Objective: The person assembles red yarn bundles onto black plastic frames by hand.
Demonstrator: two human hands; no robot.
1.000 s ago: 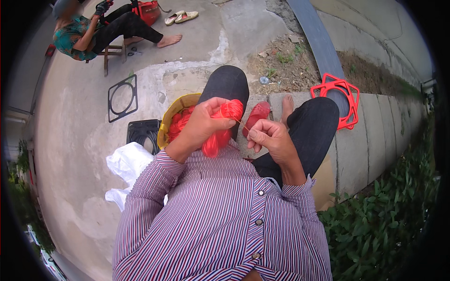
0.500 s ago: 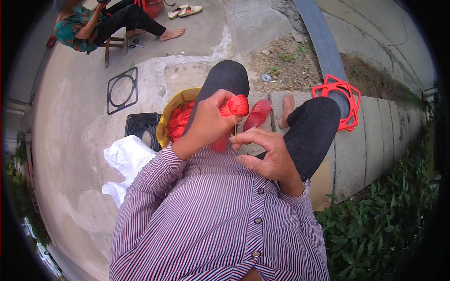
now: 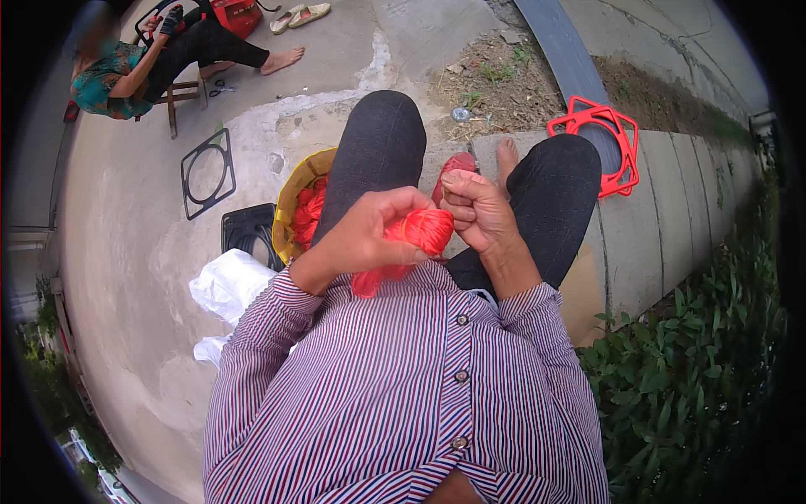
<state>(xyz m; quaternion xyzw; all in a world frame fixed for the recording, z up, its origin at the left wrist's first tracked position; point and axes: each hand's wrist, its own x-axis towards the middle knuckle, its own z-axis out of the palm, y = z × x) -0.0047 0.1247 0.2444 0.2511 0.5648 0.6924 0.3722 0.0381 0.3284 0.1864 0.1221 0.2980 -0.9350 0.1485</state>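
Observation:
My left hand [image 3: 369, 228] is wrapped round a bundle of bright red cord [image 3: 426, 228] in front of my waist. Some of the red bundle hangs out below that palm. Just right of the bundle, my right hand [image 3: 485, 214] is closed, thumb against curled fingers; what it pinches is too small to make out. More red bundles [image 3: 311, 210] fill a yellow container [image 3: 290, 202] beside my left knee, which partly hides them.
Black square frames [image 3: 208, 172] lie on the concrete at left, near a white plastic sack [image 3: 227, 286]. Red frames [image 3: 625, 155] lie beyond my right knee. A seated person [image 3: 126, 76] works at upper left. Leafy plants [image 3: 688, 386] border the right side.
My right hand has gone from loosely spread fingers below the bundle to a closed pinch higher up beside it. My left hand has lowered slightly with the bundle, turning it.

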